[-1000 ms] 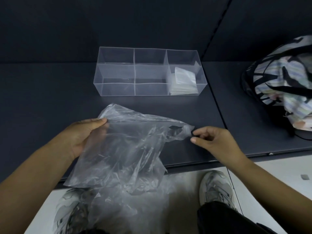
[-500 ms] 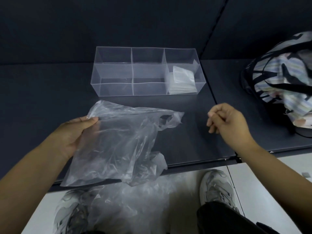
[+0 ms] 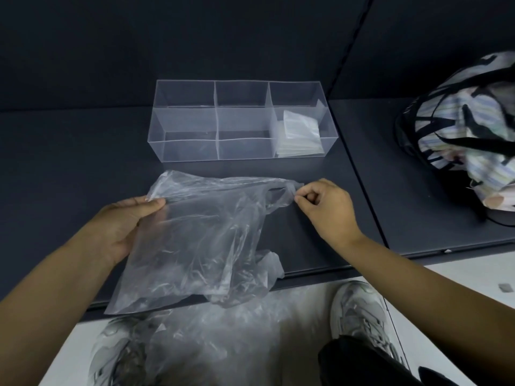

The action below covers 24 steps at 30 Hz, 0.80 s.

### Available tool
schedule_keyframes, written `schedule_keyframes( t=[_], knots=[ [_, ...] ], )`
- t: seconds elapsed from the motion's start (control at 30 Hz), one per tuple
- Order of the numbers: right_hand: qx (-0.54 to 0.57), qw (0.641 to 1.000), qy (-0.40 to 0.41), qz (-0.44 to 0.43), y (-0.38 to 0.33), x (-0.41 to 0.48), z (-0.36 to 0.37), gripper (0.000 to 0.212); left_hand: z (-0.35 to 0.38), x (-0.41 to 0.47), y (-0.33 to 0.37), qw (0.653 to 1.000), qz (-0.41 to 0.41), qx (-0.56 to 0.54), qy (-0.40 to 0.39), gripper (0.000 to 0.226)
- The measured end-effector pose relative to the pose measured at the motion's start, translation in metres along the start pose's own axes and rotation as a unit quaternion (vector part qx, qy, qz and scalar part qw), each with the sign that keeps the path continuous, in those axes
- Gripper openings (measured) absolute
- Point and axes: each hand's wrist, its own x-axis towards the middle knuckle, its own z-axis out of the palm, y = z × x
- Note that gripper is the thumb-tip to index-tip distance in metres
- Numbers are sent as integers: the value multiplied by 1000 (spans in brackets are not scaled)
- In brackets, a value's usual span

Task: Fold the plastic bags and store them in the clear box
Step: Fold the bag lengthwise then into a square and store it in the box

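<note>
The plastic bag (image 3: 200,238) lies between the hands at the table's (image 3: 69,162) near edge, its top edge running 9 to 3 o'clock, with the left hand (image 3: 122,224) gripping its left corner, the right hand (image 3: 326,207) pinching its handle, and the clear box (image 3: 189,146) beyond at 12 o'clock.

Person, head view: left hand (image 3: 122,227) and right hand (image 3: 326,207), each on a forearm bare as far as it shows. Footwear: a pair of chunky lace-up trainers in white and pale grey with layered panels, right shoe (image 3: 359,316) plain to see, left shoe (image 3: 119,355) blurred and hard to make out. Legwear: black trousers (image 3: 362,366), one leg showing by the right shoe.
</note>
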Motion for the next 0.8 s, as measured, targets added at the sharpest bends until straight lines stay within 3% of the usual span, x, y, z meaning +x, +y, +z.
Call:
schedule_keyframes(
  t=[0.07, 0.2, 0.37, 0.43, 0.5, 0.57, 0.63, 0.73, 0.8],
  knots=[
    [34, 999, -14, 25, 3, 3, -2, 12, -2, 1, 0, 1000, -3, -7, -3, 8],
    [210, 972, -17, 101, 8, 11, -22, 21, -7, 4, 1, 999, -17, -45, -1, 6],
    [329, 939, 8, 99, 6, 20, -46, 24, -4, 4, -4, 996, 5, -88, -24, 20],
    [403, 903, 8, 146, 2, 24, -47, 23, -6, 2, -2, 995, 6, -67, -80, 34],
    [491, 841, -17, 228, -4, 27, -51, 16, -6, 1, 4, 989, -2, -35, -142, 42],
    [519, 807, -66, 274, -7, 32, -54, 30, -2, 2, 10, 986, 9, -30, -161, 38],
    [482, 822, -86, 291, -9, 35, -54, 40, 5, 3, 15, 989, 32, -33, -142, 34],
    [438, 853, -46, 281, -12, 38, -50, 13, 14, 6, 18, 995, 56, -31, -76, 24],
    [429, 859, -23, 277, -9, 38, -49, 22, 16, 9, 16, 996, 66, -41, -33, 9]
  ],
)
